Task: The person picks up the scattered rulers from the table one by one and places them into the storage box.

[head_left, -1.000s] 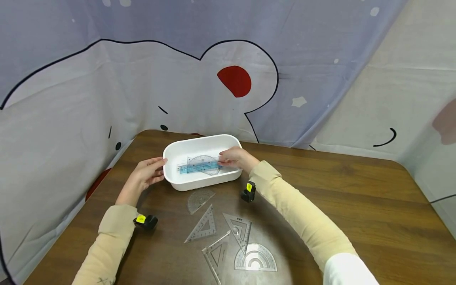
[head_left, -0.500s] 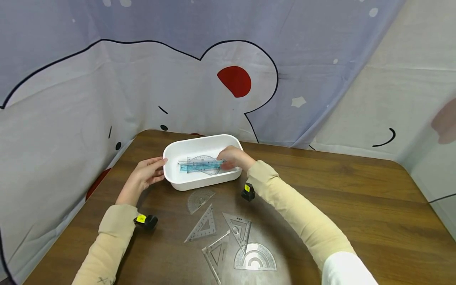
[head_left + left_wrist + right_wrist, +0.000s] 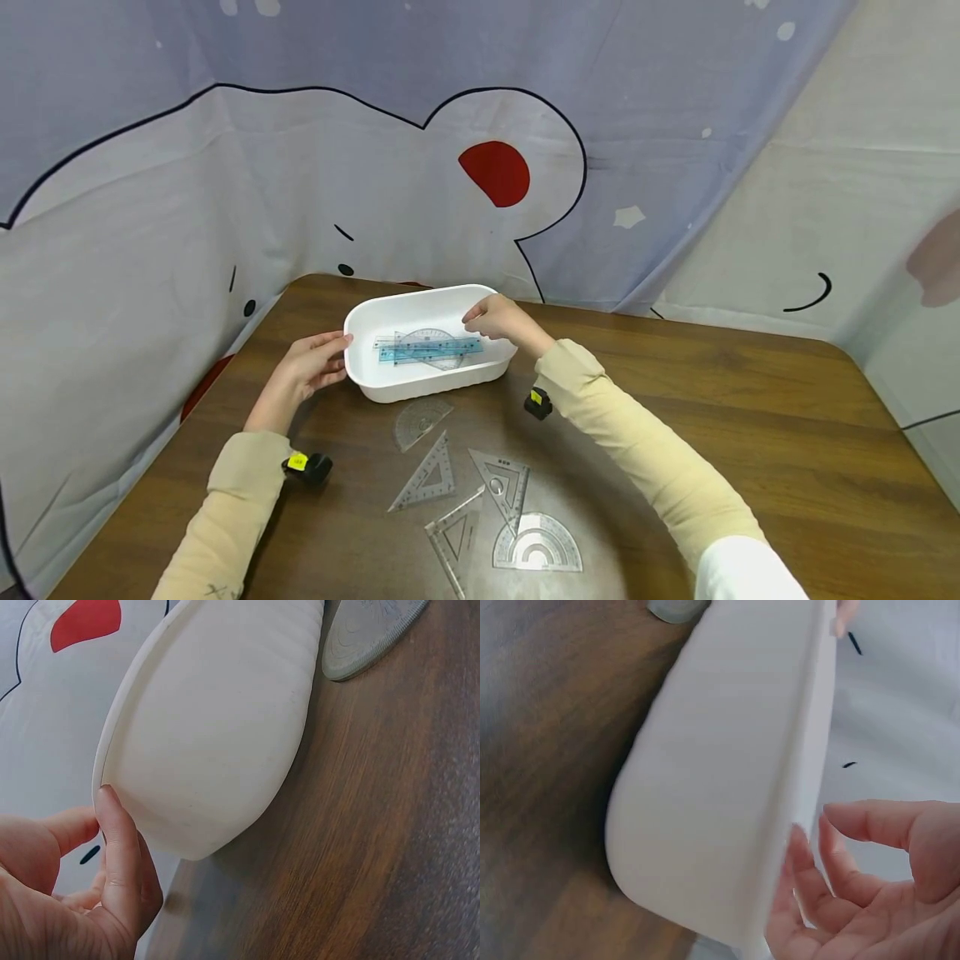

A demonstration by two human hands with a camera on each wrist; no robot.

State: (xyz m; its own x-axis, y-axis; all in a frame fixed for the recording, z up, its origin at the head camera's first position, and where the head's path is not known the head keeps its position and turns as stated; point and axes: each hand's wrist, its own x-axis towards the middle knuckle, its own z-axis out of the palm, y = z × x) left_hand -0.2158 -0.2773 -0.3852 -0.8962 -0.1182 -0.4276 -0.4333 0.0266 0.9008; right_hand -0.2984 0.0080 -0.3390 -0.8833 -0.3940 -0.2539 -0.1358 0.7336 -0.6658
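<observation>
A white plastic tub (image 3: pixel 405 389) stands near the table's back edge. Inside it a clear blue ruler (image 3: pixel 420 353) lies across other clear pieces, among them a protractor (image 3: pixel 429 334). My left hand (image 3: pixel 315 360) holds the tub's left end; in the left wrist view, thumb and finger pinch the rim. Over the tub's right end hovers my right hand (image 3: pixel 501 321), thumb near the fingertips. The right wrist view shows those fingers (image 3: pixel 840 870) loosely bent at the rim with nothing visible between them; whether they touch it is unclear.
In front of the tub lie a clear protractor (image 3: pixel 420 421) and a set square (image 3: pixel 420 498). Closer in, two more set squares (image 3: pixel 491 467) and a larger protractor (image 3: pixel 547 537) lie close together. A printed cloth (image 3: pixel 390 192) hangs behind the wooden table (image 3: pixel 712 400).
My right hand has let go of the blue ruler's right end, then lifted up and slightly right. The ruler now rests in the tub. My left hand stays on the rim.
</observation>
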